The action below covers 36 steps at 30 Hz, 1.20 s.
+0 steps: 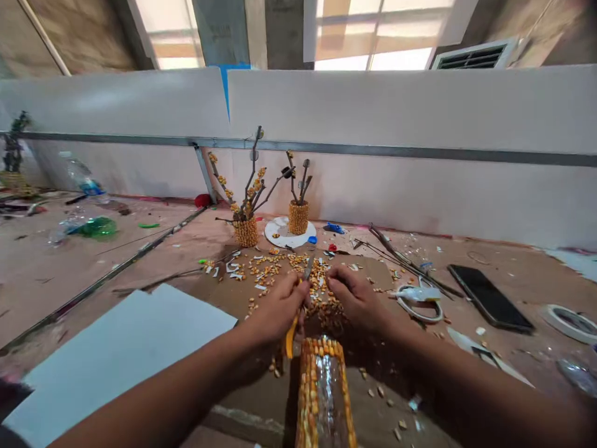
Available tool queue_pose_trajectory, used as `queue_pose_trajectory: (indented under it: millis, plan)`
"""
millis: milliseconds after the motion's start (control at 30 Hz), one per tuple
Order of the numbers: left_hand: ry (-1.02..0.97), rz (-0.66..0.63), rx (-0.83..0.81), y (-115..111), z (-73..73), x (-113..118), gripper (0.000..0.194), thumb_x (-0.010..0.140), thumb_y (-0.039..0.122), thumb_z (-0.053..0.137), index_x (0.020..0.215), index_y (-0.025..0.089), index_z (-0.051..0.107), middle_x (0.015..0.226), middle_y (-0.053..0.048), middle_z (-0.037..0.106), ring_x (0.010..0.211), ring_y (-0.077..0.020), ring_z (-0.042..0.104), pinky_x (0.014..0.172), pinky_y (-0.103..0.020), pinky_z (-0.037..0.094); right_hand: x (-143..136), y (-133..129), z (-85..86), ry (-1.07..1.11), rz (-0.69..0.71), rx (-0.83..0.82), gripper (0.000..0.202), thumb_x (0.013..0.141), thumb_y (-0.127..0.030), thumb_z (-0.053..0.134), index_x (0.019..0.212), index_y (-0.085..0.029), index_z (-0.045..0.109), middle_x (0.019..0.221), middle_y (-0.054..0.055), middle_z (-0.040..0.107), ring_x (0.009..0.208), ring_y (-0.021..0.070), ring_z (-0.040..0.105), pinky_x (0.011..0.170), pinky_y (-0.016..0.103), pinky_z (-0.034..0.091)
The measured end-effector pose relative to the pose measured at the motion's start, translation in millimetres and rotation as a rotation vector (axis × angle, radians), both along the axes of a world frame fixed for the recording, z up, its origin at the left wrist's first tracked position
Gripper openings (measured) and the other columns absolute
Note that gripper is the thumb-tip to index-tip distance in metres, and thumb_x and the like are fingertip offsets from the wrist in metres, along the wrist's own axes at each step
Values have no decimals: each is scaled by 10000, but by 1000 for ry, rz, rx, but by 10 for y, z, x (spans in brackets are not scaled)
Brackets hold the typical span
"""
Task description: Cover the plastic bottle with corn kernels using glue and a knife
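Note:
My left hand (286, 302) is closed around an orange-handled knife (290, 339), its narrow metal blade pointing away from me. Beside it, my right hand (357, 295) has thumb and fingers drawn together; whatever they hold is too small or hidden to make out. Loose corn kernels (321, 280) and white scraps lie scattered beyond and between both hands on brown cardboard (373, 270). Nearest me is a glossy cylinder (326, 386), edged with rows of kernels, with a bare shiny strip down its middle. Neither hand touches it.
Two kernel-covered pots (245, 232) with twigs stand at the back, one on a white disc (291, 239). White sheets (130, 348) lie left. To the right are a glue bottle (418, 294), tape rolls (571, 323), a phone (489, 297) and scissors (487, 356). A white wall stands behind.

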<state>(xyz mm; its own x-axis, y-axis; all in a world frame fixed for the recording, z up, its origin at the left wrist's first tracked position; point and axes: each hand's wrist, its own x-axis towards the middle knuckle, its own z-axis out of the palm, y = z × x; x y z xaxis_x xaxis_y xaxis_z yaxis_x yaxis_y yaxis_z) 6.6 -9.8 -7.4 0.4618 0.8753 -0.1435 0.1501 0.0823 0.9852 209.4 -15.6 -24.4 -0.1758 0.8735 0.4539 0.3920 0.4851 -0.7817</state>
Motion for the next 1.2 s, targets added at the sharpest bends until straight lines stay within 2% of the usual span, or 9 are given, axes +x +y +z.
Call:
queue_pose_trajectory:
  millis: [67,133,300,400,600,733,833,1000,1200]
  plan:
    - [-163,-25,-149,-31,-30,3,392,964,580,607,1102,230,498,750,85,561,447,-58,459,466,-206,474,-20,-53,-24,5,-7,2,204,999,-273,444,819,-238,535,720,-20,566,670,163,530,633,276,398]
    - [-207,-90,-241,-21,-35,-30,454,947,623,632,1142,234,504,729,94,529,436,-53,428,436,-189,443,-52,-69,-45,-11,-19,4,233,1020,-249,425,804,-246,510,692,-29,545,636,158,510,614,273,388]
    - [-135,-92,-313,103,-17,-152,481,957,654,622,1193,247,519,765,83,529,445,-47,369,402,-162,386,-117,-4,-122,-66,10,12,236,1083,-235,423,902,-242,574,753,-10,631,668,157,581,643,264,429]
    - [-97,-117,-344,151,-73,-176,489,954,689,607,1109,234,519,738,86,506,451,-50,361,402,-156,349,-123,37,-176,-11,49,-33,190,1091,-252,461,993,-238,623,819,7,692,712,159,631,668,257,461]
    - [-92,-177,-280,136,-227,-142,468,999,684,569,1069,225,510,638,110,419,473,-66,306,424,-159,260,-88,48,-222,101,77,-180,208,1069,-321,556,906,-234,653,722,-14,668,635,147,614,625,247,461]
    - [-81,-194,-245,111,-223,-122,425,1027,639,560,1096,220,533,630,112,395,484,-76,294,434,-172,253,-72,34,-248,254,143,-381,276,1079,-396,549,875,-236,644,657,-31,636,539,133,586,545,238,445]
    - [-56,-184,-213,103,-191,-115,392,1035,602,570,1093,214,560,638,104,395,488,-77,288,443,-184,237,-68,29,-258,317,164,-446,307,1070,-437,562,847,-236,626,651,-30,636,533,131,583,525,233,439]
    - [10,-149,-122,82,-166,-96,341,1043,547,576,1105,214,616,638,83,408,519,-97,329,482,-200,280,-62,26,-236,306,174,-405,322,1070,-437,563,835,-229,636,640,-35,619,529,125,562,531,232,437]
    - [80,-94,5,57,-145,-67,321,1025,508,598,1139,219,678,635,43,487,661,-160,513,610,-229,434,-50,44,-213,236,133,-248,281,1047,-349,587,813,-215,667,659,-23,629,570,126,571,566,230,442]
